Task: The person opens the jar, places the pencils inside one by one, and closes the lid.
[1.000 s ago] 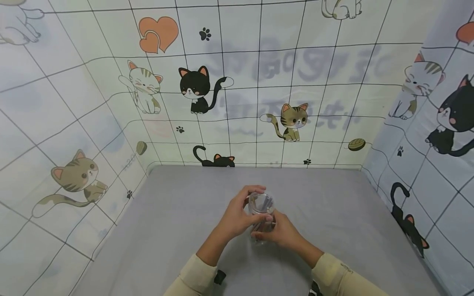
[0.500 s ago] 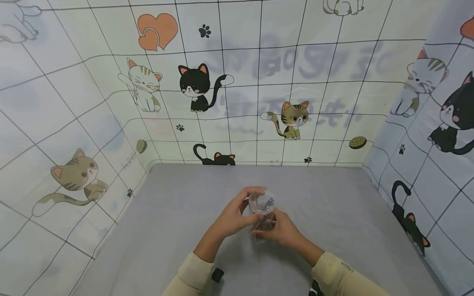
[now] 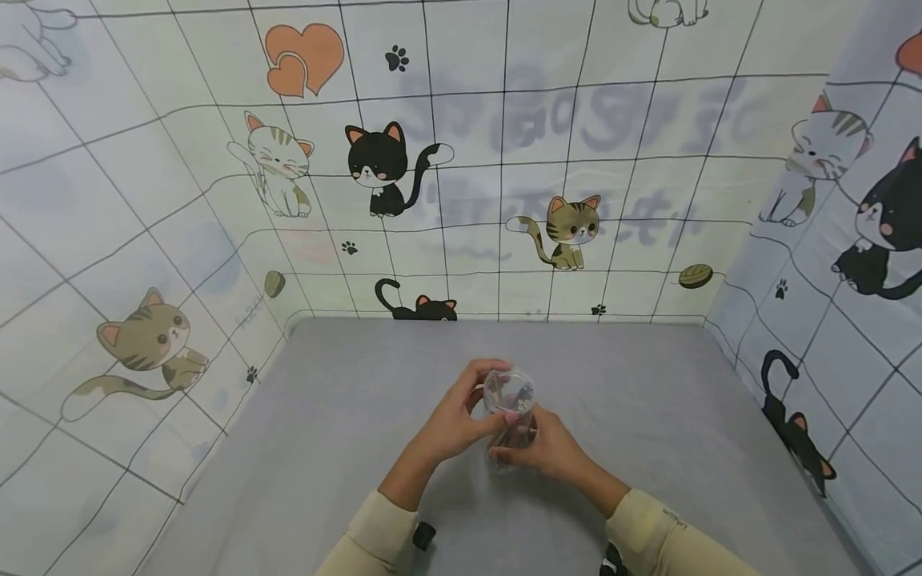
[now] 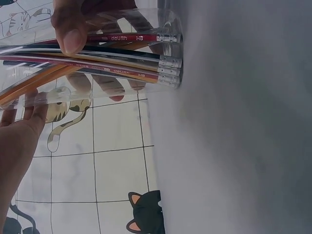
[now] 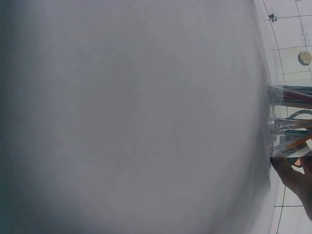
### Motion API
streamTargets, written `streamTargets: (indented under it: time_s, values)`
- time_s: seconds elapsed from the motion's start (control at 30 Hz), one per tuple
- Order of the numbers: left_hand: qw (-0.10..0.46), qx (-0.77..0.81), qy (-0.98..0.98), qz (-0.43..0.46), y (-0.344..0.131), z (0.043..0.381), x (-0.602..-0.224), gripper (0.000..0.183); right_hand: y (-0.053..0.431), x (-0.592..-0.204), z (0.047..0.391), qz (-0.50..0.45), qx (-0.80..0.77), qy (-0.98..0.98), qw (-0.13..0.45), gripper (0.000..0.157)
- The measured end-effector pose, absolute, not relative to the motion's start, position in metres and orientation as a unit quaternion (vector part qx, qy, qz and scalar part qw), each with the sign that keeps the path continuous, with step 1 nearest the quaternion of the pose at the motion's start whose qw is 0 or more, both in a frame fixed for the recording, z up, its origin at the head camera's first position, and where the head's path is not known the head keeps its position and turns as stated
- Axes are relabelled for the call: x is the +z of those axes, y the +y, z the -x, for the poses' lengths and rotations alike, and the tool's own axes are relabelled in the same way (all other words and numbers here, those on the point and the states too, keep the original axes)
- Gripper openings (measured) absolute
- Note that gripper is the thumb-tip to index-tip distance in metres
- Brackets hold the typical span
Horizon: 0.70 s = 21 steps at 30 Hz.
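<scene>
A clear plastic tube (image 3: 513, 436) stands upright in both hands at the middle of the table. Pencils (image 4: 122, 74) fill it, dark, red and orange-brown, their silver ferruled ends at the bottom near the table surface. My left hand (image 3: 461, 416) grips the round clear top (image 3: 510, 392), thumb on the near side and fingers round the far side. Lower down, my right hand (image 3: 549, 446) holds the tube's body from the right; its thumb (image 4: 73, 40) lies across the wall in the left wrist view. In the right wrist view the pencils (image 5: 298, 95) show only at the right edge.
A grey cloth-covered table (image 3: 346, 376) spreads under the hands. White curtains (image 3: 461, 192) printed with cats and grid lines enclose it at the back and both sides. Cream sleeves (image 3: 378, 532) cover the forearms, with a small black object (image 3: 423, 535) by the left cuff.
The left wrist has swung slightly left and its fingers have shifted a little round the tube's top. The right hand and the tube have stayed nearly in place.
</scene>
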State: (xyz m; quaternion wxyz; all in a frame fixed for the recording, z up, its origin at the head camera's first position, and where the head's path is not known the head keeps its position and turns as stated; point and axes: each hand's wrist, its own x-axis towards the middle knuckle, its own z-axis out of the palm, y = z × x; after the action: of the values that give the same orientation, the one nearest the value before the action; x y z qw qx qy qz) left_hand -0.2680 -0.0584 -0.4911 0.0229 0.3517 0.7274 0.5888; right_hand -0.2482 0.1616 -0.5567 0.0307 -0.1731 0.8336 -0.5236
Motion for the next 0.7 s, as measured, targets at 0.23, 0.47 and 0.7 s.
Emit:
streamTargets:
  time_s: [0.23, 0.47, 0.7]
  values:
    - [0.013, 0.566, 0.740, -0.364, -0.0585, 0.2692, -0.4936, 0.063, 0.1621, -0.5587, 0.2499, 0.173, -0.509, 0.843, 0.026, 0.082]
    - [0.009, 0.578, 0.731, -0.362, -0.0585, 0.2698, -0.4967, 0.060, 0.1605, -0.5590, 0.2497, 0.170, -0.515, 0.839, 0.027, 0.085]
    - [0.020, 0.597, 0.716, -0.363, -0.0592, 0.2709, -0.5003, 0.058, 0.1604, -0.5585, 0.2494, 0.162, -0.512, 0.843, 0.026, 0.088]
